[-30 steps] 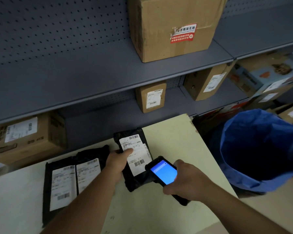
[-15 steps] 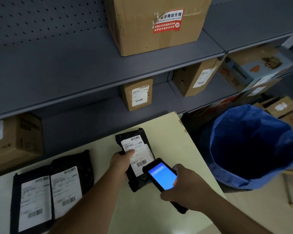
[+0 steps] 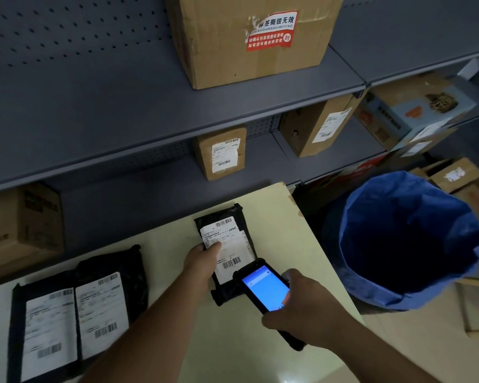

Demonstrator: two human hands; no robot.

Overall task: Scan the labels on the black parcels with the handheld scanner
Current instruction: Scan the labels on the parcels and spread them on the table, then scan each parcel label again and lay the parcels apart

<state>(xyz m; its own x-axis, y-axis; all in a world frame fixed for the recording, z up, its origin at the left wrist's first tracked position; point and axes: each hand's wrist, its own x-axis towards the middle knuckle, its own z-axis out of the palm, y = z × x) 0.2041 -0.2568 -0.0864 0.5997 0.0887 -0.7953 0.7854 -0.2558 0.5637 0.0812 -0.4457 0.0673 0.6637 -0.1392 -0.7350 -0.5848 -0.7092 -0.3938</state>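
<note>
A small black parcel (image 3: pixel 234 217) with a white barcode label lies on the pale table (image 3: pixel 282 217). My left hand (image 3: pixel 202 262) grips its left edge, thumb on the label. My right hand (image 3: pixel 302 308) holds the black handheld scanner (image 3: pixel 263 286), its blue screen lit, its top end over the lower part of that label. Two more black parcels lie side by side at the left: one (image 3: pixel 47 333) nearer the edge, the other (image 3: pixel 108 299) beside it, both label up.
A blue-lined bin (image 3: pixel 409 244) stands right of the table. Grey metal shelves (image 3: pixel 122 114) behind the table carry cardboard boxes: a large one (image 3: pixel 219 51) on top, smaller ones (image 3: pixel 221 153) below. More boxes sit at the far right and left.
The camera view has shifted slightly. The scanner has moved a little closer over the label's lower barcode. Both hands keep their grips.
</note>
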